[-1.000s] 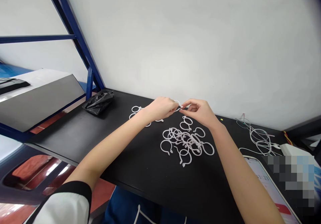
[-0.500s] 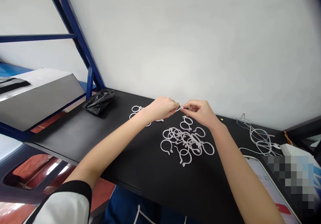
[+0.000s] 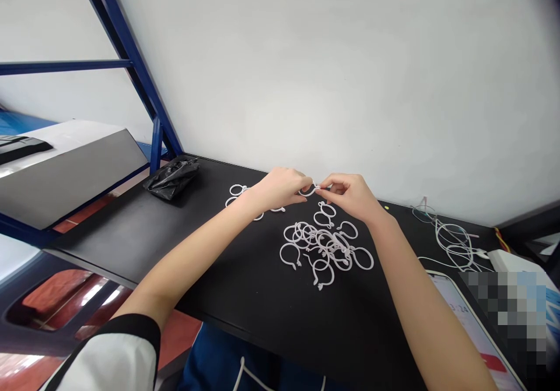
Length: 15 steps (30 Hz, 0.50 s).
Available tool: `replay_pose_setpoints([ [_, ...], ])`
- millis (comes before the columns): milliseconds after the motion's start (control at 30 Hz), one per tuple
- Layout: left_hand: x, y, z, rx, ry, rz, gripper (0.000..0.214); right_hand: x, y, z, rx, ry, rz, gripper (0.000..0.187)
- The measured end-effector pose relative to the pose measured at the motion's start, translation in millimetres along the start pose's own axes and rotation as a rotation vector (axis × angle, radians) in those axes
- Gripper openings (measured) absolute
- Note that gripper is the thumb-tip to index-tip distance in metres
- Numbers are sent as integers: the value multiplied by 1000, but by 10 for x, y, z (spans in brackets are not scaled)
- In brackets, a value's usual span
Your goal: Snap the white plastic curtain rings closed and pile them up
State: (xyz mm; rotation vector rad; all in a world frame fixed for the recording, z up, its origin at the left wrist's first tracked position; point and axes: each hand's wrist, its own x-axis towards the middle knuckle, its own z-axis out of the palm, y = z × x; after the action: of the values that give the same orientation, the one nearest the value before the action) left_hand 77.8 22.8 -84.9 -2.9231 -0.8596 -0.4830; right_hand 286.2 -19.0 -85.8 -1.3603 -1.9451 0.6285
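Observation:
My left hand (image 3: 282,187) and my right hand (image 3: 350,195) meet above the black table (image 3: 131,233), near the wall. Both pinch one small white plastic ring (image 3: 310,190) between their fingertips. Below the hands lies a loose pile of several white rings (image 3: 326,248). A few more white rings (image 3: 238,192) lie on the table left of my left hand, partly hidden by my wrist.
A crumpled black plastic bag (image 3: 172,178) sits at the table's far left corner. White cables (image 3: 455,242) lie at the right, with a phone (image 3: 468,321) near the front right edge. A blue metal frame (image 3: 131,64) rises on the left.
The fingertips of both hands have drawn closer together on the ring. The hands have risen very slightly. The piles have not moved.

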Motion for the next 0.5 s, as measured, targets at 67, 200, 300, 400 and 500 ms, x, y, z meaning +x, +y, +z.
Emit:
replay_pose_setpoints([
  [67,-3,-6,-16,10,6,-15,20,-5,-14,-8,-3,-4,6,26],
  [200,-9,6,-30,36,46,-53,39,-6,-29,-17,1,-11,4,26],
  [300,-17,32,-38,61,76,-83,49,-5,-38,-17,5,-18,-3,27],
  [400,-28,45,-45,75,83,-85,55,-10,-54,-18,4,-15,-13,25],
  [500,-31,33,-42,75,59,-68,53,-19,-68,-24,-2,-10,-24,23],
])
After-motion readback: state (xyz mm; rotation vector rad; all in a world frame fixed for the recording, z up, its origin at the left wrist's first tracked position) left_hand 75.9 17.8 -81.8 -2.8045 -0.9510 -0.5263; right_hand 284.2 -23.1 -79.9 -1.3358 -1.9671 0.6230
